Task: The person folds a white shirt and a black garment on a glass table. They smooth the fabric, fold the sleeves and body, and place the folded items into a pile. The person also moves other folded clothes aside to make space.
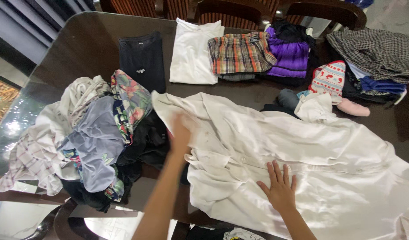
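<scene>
Right hand (280,189) lies flat, fingers spread, on the crumpled white button-up shirt (311,151) at lower centre. Left hand (181,133) is blurred at the collar edge; grip unclear. Fabric looks light and limp, best pinched at collar or shoulders.

Both arms bare, reaching fwd from bottom edge. Left hand (181,132) is further out, blurred, fingers loosely curled, palm down; forearm runs up from bottom centre-left, angled slightly right. Right hand (280,186) is nearer the body, flat, palm down, fingers spread and pointing away, thumb out to the left. Hands well apart, neither gripping.
</scene>
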